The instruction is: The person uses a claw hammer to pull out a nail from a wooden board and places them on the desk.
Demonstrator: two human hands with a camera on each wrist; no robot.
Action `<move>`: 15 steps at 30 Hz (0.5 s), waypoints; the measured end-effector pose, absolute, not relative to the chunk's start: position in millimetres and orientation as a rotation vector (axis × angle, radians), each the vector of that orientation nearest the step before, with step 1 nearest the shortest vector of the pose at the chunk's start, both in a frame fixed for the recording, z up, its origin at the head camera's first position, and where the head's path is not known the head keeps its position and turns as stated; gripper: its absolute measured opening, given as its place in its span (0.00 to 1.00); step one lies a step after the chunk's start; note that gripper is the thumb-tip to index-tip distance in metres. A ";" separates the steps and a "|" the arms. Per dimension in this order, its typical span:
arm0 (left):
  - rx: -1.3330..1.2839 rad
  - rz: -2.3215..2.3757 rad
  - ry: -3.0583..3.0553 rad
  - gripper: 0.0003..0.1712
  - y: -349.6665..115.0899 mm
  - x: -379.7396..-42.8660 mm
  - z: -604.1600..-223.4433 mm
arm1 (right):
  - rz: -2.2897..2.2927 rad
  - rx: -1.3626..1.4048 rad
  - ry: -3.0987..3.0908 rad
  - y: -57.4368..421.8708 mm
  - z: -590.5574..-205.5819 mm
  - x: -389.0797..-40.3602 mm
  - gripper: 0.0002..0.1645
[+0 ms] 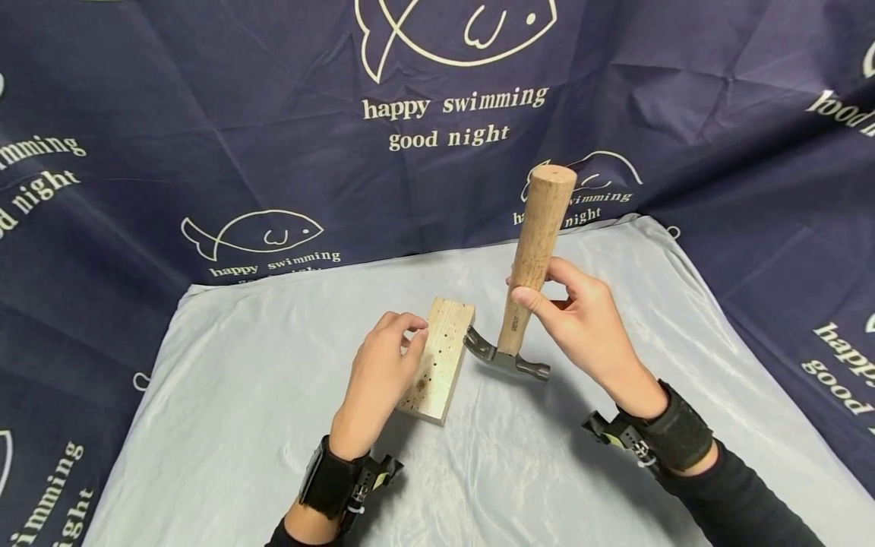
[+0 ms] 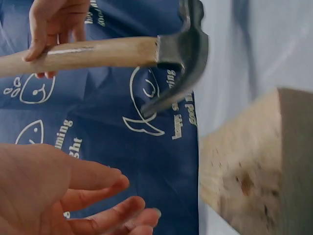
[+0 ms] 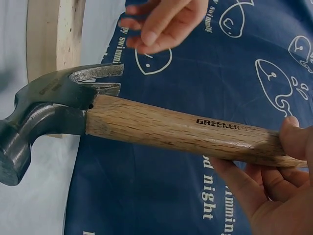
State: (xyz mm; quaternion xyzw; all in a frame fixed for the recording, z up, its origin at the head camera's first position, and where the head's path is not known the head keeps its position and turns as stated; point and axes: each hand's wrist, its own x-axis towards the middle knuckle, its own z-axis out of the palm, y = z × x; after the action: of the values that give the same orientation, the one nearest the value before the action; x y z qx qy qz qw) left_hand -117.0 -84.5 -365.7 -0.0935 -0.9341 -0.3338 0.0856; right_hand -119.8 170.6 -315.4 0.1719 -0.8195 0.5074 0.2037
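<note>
My right hand (image 1: 591, 323) pinches the wooden handle of a claw hammer (image 1: 536, 235) between thumb and fingers. The handle end points up and the dark metal head (image 3: 46, 105) hangs low, its claw turned toward a wooden block (image 1: 447, 365). Along its top face the block has a row of small holes and a dark, worn patch at its near end. Beside and above the block's left edge hovers my left hand (image 1: 386, 365), its fingers loosely bent. In the left wrist view nothing lies between its thumb and fingers.
A pale grey cloth (image 1: 239, 425) covers the table. Behind it and at both sides hangs a dark blue curtain (image 1: 273, 121) with white fish drawings and lettering. Each wrist wears a black strap (image 1: 673, 425) with a small camera.
</note>
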 end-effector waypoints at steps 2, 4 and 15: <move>-0.302 -1.021 -2.765 0.10 -79.3 -116.8 -364.4 | 1.417 0.485 -2.281 169.9 -315.8 -119.5 0.14; -0.358 -1.072 -2.744 0.10 -75.2 -117.3 -363.6 | 1.417 0.491 -2.282 169.1 -315.9 -118.7 0.14; -0.716 -1.626 -2.583 0.19 -65.3 -126.0 -358.3 | 1.389 0.521 -2.301 165.9 -312.8 -112.4 0.13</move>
State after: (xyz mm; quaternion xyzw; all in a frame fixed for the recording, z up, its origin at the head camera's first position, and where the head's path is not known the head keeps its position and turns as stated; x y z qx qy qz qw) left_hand -126.0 -65.3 -358.3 -0.2285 -0.8239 -0.5187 0.0030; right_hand -112.4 165.9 -312.8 0.1864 -0.8233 0.4972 0.2006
